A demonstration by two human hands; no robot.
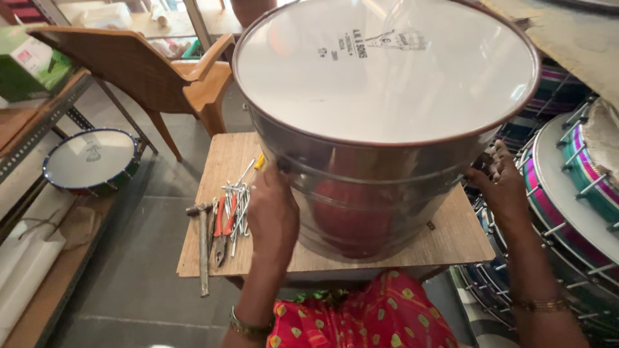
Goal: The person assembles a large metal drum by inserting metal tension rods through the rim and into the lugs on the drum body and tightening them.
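Note:
A large drum [361, 193] with a shiny metal shell and a white drumhead [387, 71] stands tilted on a small wooden board table [225, 161]. My left hand [274, 216] presses flat against the shell's left side. My right hand [503, 190] grips the shell's right side just under the rim. Both hands hold the drum between them. The shell reflects red cloth.
On the board's left part lie a hammer [202, 248], red-handled pliers [222, 229] and several metal rods [238, 200]. A wooden chair [161, 71] stands behind. A small blue-rimmed drum [90, 161] sits on a left shelf. Colourful drums [567, 206] are stacked on the right.

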